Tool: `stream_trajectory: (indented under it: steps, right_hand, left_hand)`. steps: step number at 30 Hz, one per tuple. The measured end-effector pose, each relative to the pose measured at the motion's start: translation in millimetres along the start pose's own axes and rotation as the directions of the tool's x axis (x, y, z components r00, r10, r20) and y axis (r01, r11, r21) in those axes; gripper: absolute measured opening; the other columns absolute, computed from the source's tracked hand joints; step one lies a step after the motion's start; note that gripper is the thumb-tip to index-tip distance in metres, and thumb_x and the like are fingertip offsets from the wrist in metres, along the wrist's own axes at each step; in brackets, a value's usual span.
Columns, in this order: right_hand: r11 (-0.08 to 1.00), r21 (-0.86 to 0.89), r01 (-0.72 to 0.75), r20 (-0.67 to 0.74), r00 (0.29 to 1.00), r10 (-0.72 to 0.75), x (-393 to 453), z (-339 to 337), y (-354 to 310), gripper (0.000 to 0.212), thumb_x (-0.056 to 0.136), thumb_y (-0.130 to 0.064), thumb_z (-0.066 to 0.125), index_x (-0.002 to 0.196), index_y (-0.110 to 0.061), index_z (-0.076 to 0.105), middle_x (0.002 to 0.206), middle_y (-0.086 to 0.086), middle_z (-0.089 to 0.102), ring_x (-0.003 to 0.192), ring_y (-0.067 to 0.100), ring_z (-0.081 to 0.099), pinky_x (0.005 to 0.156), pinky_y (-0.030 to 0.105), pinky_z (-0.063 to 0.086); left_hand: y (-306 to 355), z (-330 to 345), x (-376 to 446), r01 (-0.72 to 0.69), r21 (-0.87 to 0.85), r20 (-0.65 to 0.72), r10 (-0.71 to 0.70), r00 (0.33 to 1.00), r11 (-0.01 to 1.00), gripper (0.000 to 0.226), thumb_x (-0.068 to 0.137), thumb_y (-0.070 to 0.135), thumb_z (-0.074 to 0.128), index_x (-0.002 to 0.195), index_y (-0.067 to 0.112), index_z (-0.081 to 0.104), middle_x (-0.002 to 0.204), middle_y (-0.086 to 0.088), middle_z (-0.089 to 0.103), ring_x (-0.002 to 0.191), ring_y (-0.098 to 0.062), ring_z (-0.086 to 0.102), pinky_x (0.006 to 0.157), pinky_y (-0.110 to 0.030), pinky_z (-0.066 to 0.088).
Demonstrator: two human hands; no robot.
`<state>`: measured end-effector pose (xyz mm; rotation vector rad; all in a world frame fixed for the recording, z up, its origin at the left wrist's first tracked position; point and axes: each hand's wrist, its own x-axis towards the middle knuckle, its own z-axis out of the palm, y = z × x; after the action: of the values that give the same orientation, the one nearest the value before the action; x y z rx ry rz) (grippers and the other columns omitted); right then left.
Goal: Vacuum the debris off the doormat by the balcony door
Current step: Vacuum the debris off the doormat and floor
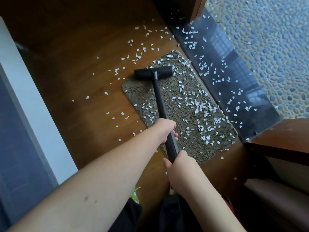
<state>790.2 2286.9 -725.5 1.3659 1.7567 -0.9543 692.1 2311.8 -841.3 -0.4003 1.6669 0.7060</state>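
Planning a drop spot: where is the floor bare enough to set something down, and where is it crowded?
Barest: wood floor at far left, between the white panel and the scraps. On the doormat, the strip behind the vacuum head, left of the wand, and its near edge. Crowded: the mat's right half and dark threshold.

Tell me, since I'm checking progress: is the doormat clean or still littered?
Still littered: white paper scraps cover most of the brown shaggy doormat.

One doormat (180, 104), one vacuum (160, 97), two hands, white scraps (203, 104) beyond counting.
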Motion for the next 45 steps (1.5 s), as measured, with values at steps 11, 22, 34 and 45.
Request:
stream_trajectory:
  steps: [11,22,34,45]
  right_hand:
    - [0.996,-0.041,-0.078,0.036,0.996,0.079,12,-2,-5,0.041,0.097,-0.043,0.047,0.121,-0.01,0.041,0.127,0.009,0.057,0.118,0.026,0.056,0.09,0.031,0.044]
    - [0.988,-0.024,-0.155,0.034,0.987,0.156,7,16,-20,0.037,0.097,-0.032,0.049,0.124,-0.009,0.039,0.13,0.012,0.054,0.121,0.029,0.054,0.093,0.034,0.043]
    - [0.989,0.037,-0.146,0.024,0.989,0.145,3,43,-11,0.035,0.095,-0.033,0.05,0.12,-0.01,0.04,0.126,0.012,0.056,0.118,0.03,0.054,0.086,0.033,0.044]
    - [0.822,0.56,-0.103,0.213,0.977,-0.023,22,13,27,0.029,0.078,-0.023,0.06,0.103,-0.011,0.05,0.094,0.013,0.066,0.067,0.022,0.07,0.061,0.037,0.059]
  left_hand:
    - [4,6,21,0.04,0.044,-0.037,-0.039,0.999,0.998,0.038,0.096,0.007,0.048,0.134,0.0,0.041,0.084,-0.015,0.059,0.052,-0.021,0.055,0.03,-0.022,0.043]
    - [-7,-7,24,0.058,0.089,-0.012,-0.057,0.998,0.994,0.033,0.095,0.01,0.052,0.125,-0.002,0.049,0.07,-0.014,0.06,0.052,-0.022,0.057,0.041,-0.027,0.048]
    - [-28,-12,26,0.02,0.053,-0.137,-0.012,0.991,0.998,0.035,0.095,0.024,0.058,0.12,0.001,0.05,0.068,-0.013,0.062,0.046,-0.022,0.06,0.042,-0.031,0.053]
    - [-26,6,24,-0.105,0.116,-0.193,0.126,0.973,0.988,0.029,0.097,0.029,0.05,0.119,0.01,0.043,0.106,-0.016,0.059,0.035,-0.019,0.06,0.04,-0.029,0.051]
